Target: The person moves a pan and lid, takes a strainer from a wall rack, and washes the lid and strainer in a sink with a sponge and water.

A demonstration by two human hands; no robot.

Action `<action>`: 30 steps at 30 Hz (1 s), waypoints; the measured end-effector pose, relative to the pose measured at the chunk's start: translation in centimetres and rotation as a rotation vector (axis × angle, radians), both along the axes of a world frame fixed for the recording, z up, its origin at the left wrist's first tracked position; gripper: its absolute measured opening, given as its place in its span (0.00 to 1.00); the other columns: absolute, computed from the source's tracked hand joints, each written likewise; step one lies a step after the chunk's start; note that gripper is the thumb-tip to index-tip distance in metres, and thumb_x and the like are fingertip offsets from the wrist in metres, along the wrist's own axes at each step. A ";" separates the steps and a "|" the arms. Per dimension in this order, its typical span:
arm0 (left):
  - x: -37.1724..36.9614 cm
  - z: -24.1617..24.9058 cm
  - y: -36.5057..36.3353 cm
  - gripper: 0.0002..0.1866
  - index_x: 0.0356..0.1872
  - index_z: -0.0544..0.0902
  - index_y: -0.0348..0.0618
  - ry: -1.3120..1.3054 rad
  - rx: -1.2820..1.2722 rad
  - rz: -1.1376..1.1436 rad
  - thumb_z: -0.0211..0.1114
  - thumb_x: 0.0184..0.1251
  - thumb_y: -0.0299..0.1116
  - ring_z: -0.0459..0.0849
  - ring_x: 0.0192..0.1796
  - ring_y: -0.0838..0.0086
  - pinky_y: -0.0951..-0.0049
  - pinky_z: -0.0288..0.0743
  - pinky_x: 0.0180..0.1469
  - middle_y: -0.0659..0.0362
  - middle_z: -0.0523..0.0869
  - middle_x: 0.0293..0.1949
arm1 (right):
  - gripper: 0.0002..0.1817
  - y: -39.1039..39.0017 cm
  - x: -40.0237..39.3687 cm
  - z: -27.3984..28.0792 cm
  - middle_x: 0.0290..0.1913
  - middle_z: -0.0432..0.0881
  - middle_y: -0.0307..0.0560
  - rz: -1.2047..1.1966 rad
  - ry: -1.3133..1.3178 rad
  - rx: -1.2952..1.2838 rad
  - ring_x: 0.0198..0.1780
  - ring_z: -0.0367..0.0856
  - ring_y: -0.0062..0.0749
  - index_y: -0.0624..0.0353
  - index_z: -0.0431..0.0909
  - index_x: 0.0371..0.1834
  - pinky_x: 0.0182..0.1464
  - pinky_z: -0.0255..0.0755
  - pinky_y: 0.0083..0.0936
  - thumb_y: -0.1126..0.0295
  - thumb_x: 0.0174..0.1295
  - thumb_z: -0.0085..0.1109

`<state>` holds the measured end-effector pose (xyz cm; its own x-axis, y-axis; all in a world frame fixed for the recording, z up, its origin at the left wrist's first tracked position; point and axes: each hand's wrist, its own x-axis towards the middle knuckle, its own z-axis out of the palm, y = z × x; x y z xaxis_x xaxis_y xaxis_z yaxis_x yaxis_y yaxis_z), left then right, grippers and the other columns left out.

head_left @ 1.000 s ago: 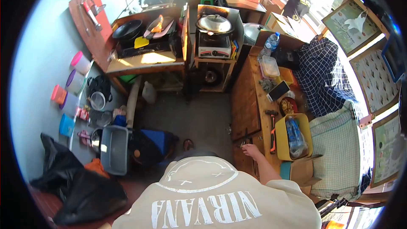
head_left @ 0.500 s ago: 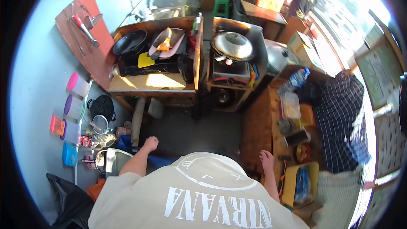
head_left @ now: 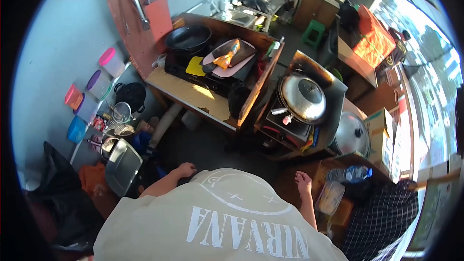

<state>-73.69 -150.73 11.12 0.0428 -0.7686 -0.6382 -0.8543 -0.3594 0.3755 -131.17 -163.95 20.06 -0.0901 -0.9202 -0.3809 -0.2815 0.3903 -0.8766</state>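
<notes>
My left hand [head_left: 186, 169] hangs low beside my body over the dark floor, loosely curled with nothing visible in it. Beyond it on the left is a metal pan or tray [head_left: 124, 166]. My right hand [head_left: 303, 182] hangs at my other side with loosely bent, slightly parted fingers, holding nothing I can see. It is nearest a wooden counter [head_left: 285, 176] that bears a clear food container [head_left: 330, 197] and a large water bottle [head_left: 350, 174]. Both hands are apart from these things.
Ahead, a lidded wok [head_left: 303, 97] sits on a stove. Left of it, a wooden stand [head_left: 193, 99] holds a black frying pan [head_left: 188, 37] and a pink tray [head_left: 227, 71]. Plastic tubs [head_left: 99, 84] line the left wall. A green stool [head_left: 314, 33] and another person [head_left: 397, 50] are farther back.
The view has turned to the right and come closer to the stove. The wok and stand appear nearer and lower. My left hand has dropped slightly; both hands still hang at my sides.
</notes>
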 end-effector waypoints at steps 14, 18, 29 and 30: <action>17.9 6.3 -17.3 0.05 0.38 0.80 0.49 0.645 -0.171 1.017 0.60 0.64 0.34 0.72 0.20 0.78 0.75 0.67 0.19 0.65 0.74 0.23 | 0.14 -8.6 11.7 -2.2 0.49 0.82 0.43 -0.174 -0.224 0.242 0.43 0.82 0.28 0.58 0.79 0.54 0.45 0.79 0.26 0.66 0.69 0.55; 26.8 8.9 -33.6 0.26 0.52 0.75 0.47 0.836 -0.475 1.263 0.63 0.62 0.55 0.83 0.38 0.67 0.62 0.79 0.38 0.56 0.82 0.45 | 0.14 -7.5 16.7 -2.3 0.49 0.82 0.44 -0.362 -0.316 0.201 0.45 0.83 0.30 0.58 0.78 0.54 0.47 0.79 0.28 0.66 0.69 0.55; 39.3 10.1 -53.9 0.13 0.45 0.72 0.31 1.156 -0.207 1.270 0.56 0.63 0.29 0.84 0.44 0.52 0.53 0.83 0.47 0.41 0.81 0.44 | 0.14 0.2 28.6 -0.9 0.46 0.84 0.43 -0.568 -0.208 0.323 0.45 0.83 0.30 0.57 0.80 0.52 0.47 0.78 0.29 0.64 0.68 0.57; 40.4 8.5 -54.6 0.11 0.43 0.73 0.30 1.171 -0.264 1.286 0.54 0.62 0.25 0.84 0.43 0.51 0.53 0.83 0.47 0.41 0.82 0.43 | 0.14 1.2 29.0 -1.0 0.46 0.84 0.43 -0.606 -0.217 0.332 0.45 0.83 0.30 0.57 0.80 0.52 0.47 0.78 0.29 0.64 0.68 0.57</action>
<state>-33.34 -205.38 19.63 0.3023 -0.6974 -0.6498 0.6346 -0.3615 0.6831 -102.18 -162.73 19.11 -0.4382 -0.5653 -0.6989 0.2358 0.6780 -0.6962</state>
